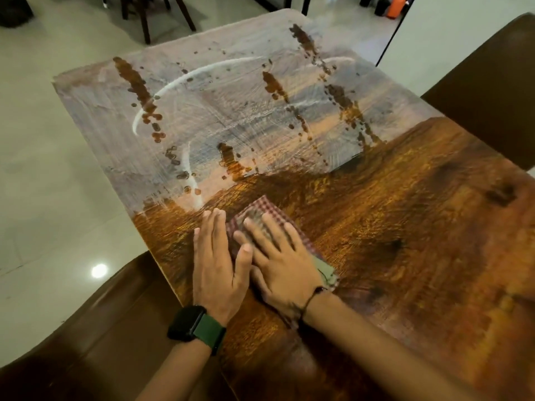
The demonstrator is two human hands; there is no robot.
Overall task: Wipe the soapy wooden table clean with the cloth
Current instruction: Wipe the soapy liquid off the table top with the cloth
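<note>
A wooden table (405,227) fills the view. Its far half is covered with a whitish soap film (231,111) marked by swirls and bare brown streaks; the near half shows wet, glossy wood. A red-checked cloth (260,211) lies flat near the table's left edge. My right hand (282,256) presses flat on the cloth with fingers spread. My left hand (217,256), with a dark watch on a green strap, lies flat beside it, fingers together, its thumb side overlapping the cloth's left edge.
A brown cushioned chair seat (95,342) sits at the near left, and another brown chair (492,82) at the right. Pale floor tiles (43,169) surround the table. Dark chair legs (144,21) stand at the far left.
</note>
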